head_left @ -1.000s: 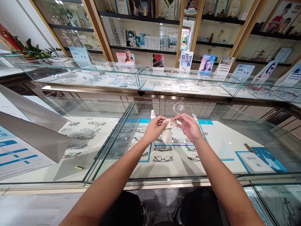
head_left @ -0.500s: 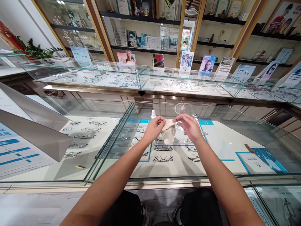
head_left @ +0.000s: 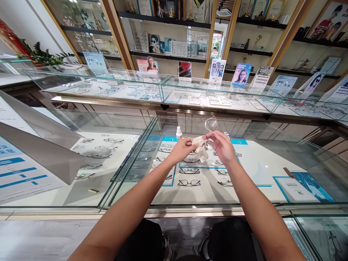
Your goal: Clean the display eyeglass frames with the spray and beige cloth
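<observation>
Above the glass counter, my left hand (head_left: 183, 148) pinches a crumpled cream cloth (head_left: 200, 150), which hangs down between my two hands. My right hand (head_left: 222, 145) grips a pair of thin pink-rimmed glasses (head_left: 211, 124); one round lens stands up above the fingers, and the other is partly hidden by the fingers and cloth. The cloth touches the glasses near my right fingertips. Just behind my left hand stands a small white bottle (head_left: 178, 133).
Rows of eyeglasses (head_left: 189, 183) lie inside the glass display case (head_left: 174, 207) under my hands. Folded card signs (head_left: 24, 174) stand at the left. A second glass counter (head_left: 122, 101) with upright signs runs behind, before wall shelves.
My left hand and the cloth have moved right, closer to my right hand. The glasses have shifted slightly to the right, and more of the white bottle shows.
</observation>
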{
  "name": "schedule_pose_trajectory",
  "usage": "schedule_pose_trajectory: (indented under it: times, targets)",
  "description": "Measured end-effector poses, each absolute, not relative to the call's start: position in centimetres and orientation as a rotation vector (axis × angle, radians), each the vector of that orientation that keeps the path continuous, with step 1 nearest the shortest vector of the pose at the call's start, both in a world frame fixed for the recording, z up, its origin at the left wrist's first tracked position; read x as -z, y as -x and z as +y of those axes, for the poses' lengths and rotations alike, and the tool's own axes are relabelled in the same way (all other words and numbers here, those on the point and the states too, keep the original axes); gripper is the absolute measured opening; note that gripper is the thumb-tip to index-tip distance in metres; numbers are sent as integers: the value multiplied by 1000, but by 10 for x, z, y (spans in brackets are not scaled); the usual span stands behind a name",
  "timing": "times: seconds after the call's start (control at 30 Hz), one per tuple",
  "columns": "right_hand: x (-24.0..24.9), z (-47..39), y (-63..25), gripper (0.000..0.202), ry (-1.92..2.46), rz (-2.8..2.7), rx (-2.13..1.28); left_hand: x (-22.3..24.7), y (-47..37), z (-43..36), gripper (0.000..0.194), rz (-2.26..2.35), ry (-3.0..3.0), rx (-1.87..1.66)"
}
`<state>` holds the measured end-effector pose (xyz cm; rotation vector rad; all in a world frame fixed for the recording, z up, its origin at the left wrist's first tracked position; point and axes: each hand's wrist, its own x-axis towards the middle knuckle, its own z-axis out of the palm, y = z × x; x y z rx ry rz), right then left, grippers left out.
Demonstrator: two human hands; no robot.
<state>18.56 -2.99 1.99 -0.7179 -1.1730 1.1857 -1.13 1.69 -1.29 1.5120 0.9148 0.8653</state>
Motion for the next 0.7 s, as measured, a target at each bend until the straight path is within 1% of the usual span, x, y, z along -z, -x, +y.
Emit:
schedule_pose_trajectory:
  times: [0.13, 0.23, 0.37, 0.5, 0.6, 0.7]
  targets:
    - [-19, -30, -186, 22, 707, -1149, -1184, 17, 13, 21, 3, 954, -1504, -882]
    - [-19, -31, -185, 23, 701, -1161, -1195, 20, 16, 25, 5, 1019, -1449, -891]
    - [-19, -33, -183, 23, 733, -1188, -1188, 20, 16, 28, 7, 1025, -1236, -787]
    - [-22, -33, -184, 23, 715, -1166, -1170, 13, 17, 28, 7, 909, -1104, -757]
    - [-25, -33, -187, 21, 683, -1118, -1157, 8, 18, 28, 12, 746, -965, -792]
    - [-27, -34, -189, 21, 680, -1073, -1139, 8, 20, 27, 17, 702, -1027, -805]
